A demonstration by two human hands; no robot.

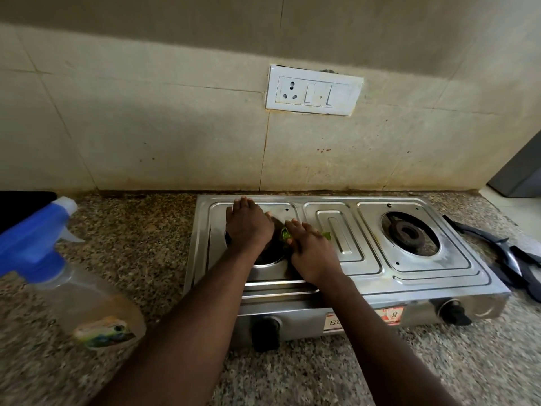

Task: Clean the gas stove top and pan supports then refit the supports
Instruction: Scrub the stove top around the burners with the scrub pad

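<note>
Granite worktop, steel stove at its back edge. Left hand spread flat on stove, holding nothing. Right hand presses green scrub pad flat-handed.

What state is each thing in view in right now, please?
Stove: supports off.
Right burner: bare, unlit.
Supports: lying on counter, right of stove.
Pad: pressed onto stove by right hand.
Left hand: flat on stove.
Spray bottle: on counter, left of stove, untouched.
</note>
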